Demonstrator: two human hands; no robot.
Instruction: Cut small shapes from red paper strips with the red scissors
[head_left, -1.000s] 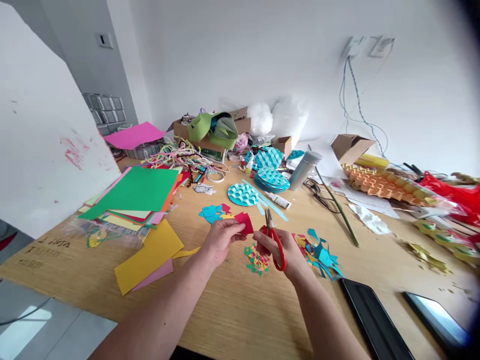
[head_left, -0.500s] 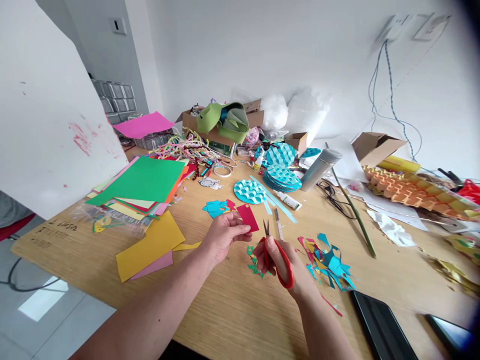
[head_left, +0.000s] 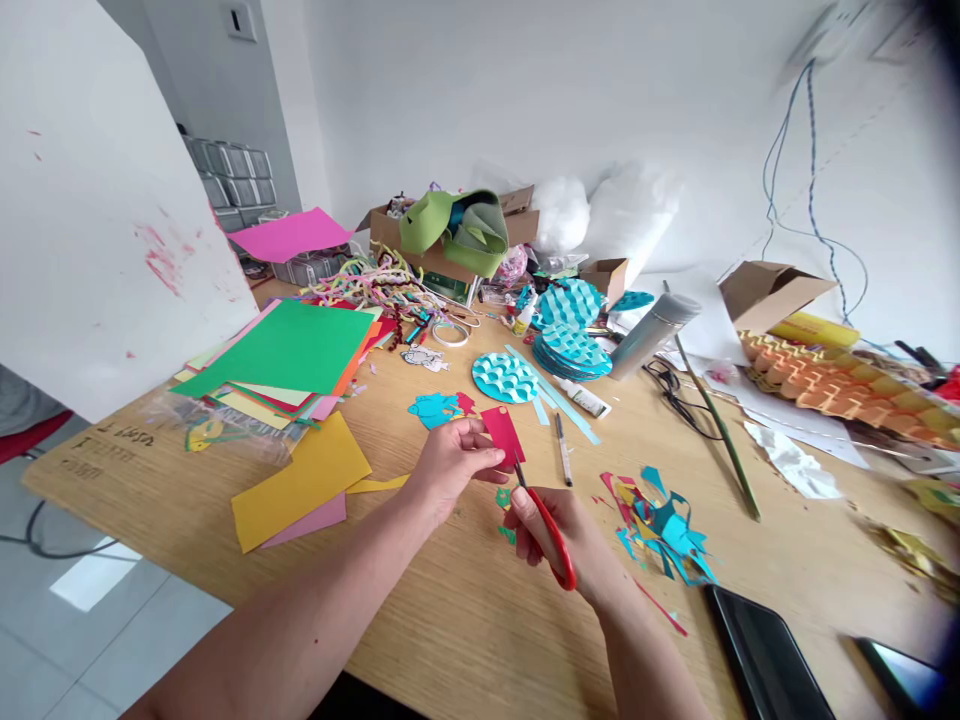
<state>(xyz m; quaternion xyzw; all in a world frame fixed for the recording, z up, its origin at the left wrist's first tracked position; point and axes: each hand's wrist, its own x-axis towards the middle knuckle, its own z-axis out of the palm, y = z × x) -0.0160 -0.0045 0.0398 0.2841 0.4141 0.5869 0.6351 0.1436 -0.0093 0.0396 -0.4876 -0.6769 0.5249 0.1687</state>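
Grasping one red card (head_left: pixel 504 436) with the fingers of the left hand (head_left: pixel 450 462), and one pair of scissors (head_left: pixel 559 541) with those of the right hand (head_left: pixel 586 548). Counting two phones (head_left: pixel 769 642) on the counter (head_left: pixel 442 615), one pen (head_left: pixel 563 450) just beyond the scissors, one white bottle (head_left: pixel 585 398) past that pen. Holding that card above the counter, with blades at its near edge: flat, rectangular, red, with a pale mark near the far edge.

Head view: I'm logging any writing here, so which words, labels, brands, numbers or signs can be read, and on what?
None reads with certainty.
Handwriting on the wooden table, near its left corner: too blurred.
White bottle: print too small.
No other text can be made out.
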